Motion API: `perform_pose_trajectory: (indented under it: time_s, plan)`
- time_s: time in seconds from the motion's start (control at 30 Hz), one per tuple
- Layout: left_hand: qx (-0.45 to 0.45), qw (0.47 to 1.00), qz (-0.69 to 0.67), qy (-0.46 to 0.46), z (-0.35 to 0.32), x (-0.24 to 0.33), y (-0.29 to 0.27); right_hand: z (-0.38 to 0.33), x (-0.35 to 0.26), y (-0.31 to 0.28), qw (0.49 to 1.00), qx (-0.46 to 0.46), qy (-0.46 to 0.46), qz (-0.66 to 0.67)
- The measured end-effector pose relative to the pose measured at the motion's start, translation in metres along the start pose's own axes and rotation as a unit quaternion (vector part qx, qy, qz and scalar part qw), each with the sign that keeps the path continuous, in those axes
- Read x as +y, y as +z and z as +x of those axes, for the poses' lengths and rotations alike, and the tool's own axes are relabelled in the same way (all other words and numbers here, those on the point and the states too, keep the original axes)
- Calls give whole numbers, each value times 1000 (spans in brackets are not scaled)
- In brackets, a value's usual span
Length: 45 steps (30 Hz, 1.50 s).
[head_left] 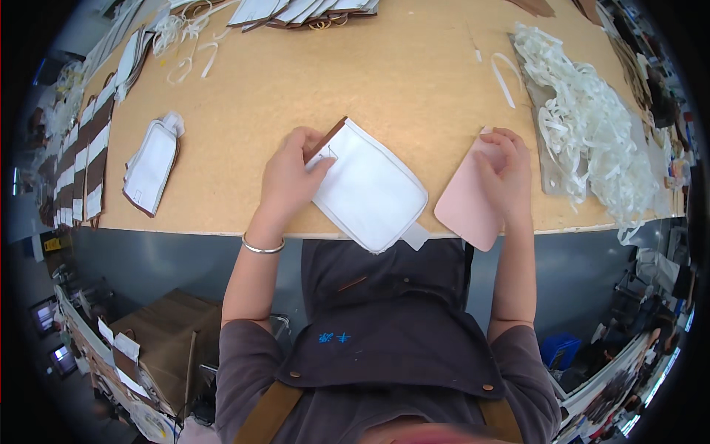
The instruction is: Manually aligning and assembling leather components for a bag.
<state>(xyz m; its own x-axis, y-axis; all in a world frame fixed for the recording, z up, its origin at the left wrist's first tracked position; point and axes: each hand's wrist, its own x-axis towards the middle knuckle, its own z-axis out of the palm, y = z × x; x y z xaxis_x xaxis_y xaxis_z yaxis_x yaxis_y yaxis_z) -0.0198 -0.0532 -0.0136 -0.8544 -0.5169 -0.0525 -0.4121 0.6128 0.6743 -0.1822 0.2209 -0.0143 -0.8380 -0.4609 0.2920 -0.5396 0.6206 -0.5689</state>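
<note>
Head view. The left hand grips a white panel between thumb and fingers at the middle of the table's near edge. The panel's long axis runs diagonally: the brown-trimmed end points toward the table's far left, the tabbed end toward its near right. The right hand grips a pink panel, its long axis slanting from far right to near left, one corner overhanging the table's near edge. White ribbons heap at the table's right.
</note>
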Motion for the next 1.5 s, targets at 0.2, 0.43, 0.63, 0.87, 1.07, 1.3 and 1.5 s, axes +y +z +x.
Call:
perform_pose_trajectory:
  time_s: [0.2,0.43,0.63,0.87,1.07,1.3,1.5]
  plan:
    - [5,946,148,289,-18,28,12,-2,-57,29,985,-113,-57,117]
    - [1,927,241,286,-35,32,31,7,-76,64,972,-190,-93,99]
    - [11,930,219,296,-36,28,30,10,-86,74,972,-154,-179,-13]
    - [-2,937,194,292,-33,24,31,15,-82,83,962,-134,-232,-60]
    - [4,936,190,295,-35,23,31,19,-83,72,979,-72,-188,37]
    - [4,940,184,289,-35,22,32,13,-82,72,974,-151,-162,46]
    - [6,939,172,297,-33,23,32,19,-81,75,966,-125,-224,-22]
